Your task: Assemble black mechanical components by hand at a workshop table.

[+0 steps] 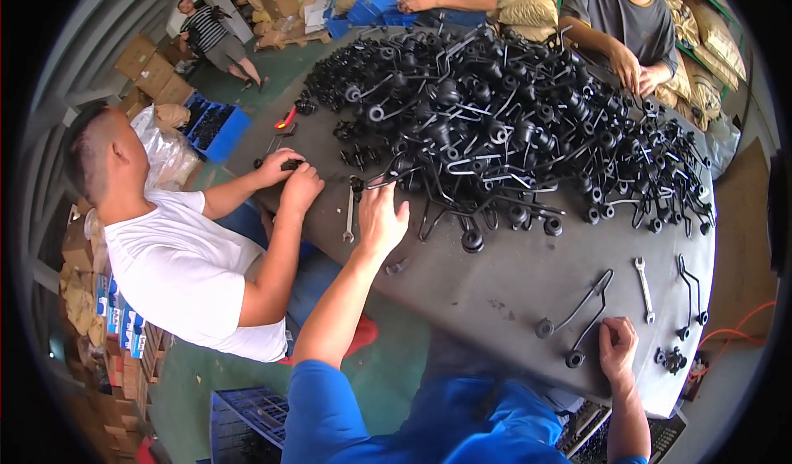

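My left hand (383,221) reaches to the near left edge of a big heap of black bent-rod links (495,126). Its fingertips touch a black link (396,173) there, with the thumb spread apart. My right hand (618,348) rests at the table's near edge, fingers curled in, and I see nothing in it. Just left of it lies a black bent rod (587,324) with round rubber ends. Beyond that hand is an open-end wrench (645,290). A second bent rod (689,299) lies farther right, above a small cluster of black parts (671,359).
Another wrench (350,215) lies left of my left hand. A co-worker in a white shirt (181,258) handles a dark part at the table's left side. Two more people work across the grey table (495,278). A blue crate (247,421) stands below on the floor.
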Motion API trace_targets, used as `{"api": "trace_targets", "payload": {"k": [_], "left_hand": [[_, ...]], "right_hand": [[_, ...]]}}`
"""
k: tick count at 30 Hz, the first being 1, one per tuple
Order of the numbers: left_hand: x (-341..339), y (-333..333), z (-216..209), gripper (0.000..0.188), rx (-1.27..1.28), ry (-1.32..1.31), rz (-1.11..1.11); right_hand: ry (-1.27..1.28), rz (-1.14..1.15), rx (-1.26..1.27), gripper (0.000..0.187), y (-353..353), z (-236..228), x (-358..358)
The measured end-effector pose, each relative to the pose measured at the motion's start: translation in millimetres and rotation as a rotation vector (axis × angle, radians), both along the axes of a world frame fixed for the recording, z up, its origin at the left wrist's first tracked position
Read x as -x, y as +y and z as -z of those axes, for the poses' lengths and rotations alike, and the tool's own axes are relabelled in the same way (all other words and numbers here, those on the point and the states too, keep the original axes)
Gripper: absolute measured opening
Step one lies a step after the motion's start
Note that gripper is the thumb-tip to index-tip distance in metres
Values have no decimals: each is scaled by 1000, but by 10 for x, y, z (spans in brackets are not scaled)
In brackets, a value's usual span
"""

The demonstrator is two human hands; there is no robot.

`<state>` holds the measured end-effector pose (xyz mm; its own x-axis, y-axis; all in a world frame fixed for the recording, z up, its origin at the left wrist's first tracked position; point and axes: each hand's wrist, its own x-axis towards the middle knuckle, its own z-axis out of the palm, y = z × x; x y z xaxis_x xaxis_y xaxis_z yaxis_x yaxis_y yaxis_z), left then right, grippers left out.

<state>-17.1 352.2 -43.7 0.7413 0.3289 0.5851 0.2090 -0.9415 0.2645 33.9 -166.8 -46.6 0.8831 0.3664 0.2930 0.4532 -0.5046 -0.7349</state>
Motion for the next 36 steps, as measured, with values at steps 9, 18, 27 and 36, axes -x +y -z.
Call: {"api": "trace_targets", "payload": {"k": [9,18,27,36], "left_hand": [[-452,286,17,64,-50,257,38],[-76,-12,140,40,80,-4,-134],[232,-2066,-484,37,746,0,725],[-302,-3374,-486,54,858,-36,1210]], "right_hand": [[-81,14,-10,10,18,-17,30],[56,-13,-107,6,-34,-13,1],[523,-218,-590,25,259,-401,-1],[790,-74,-1088,23,203,-192,24]]}}
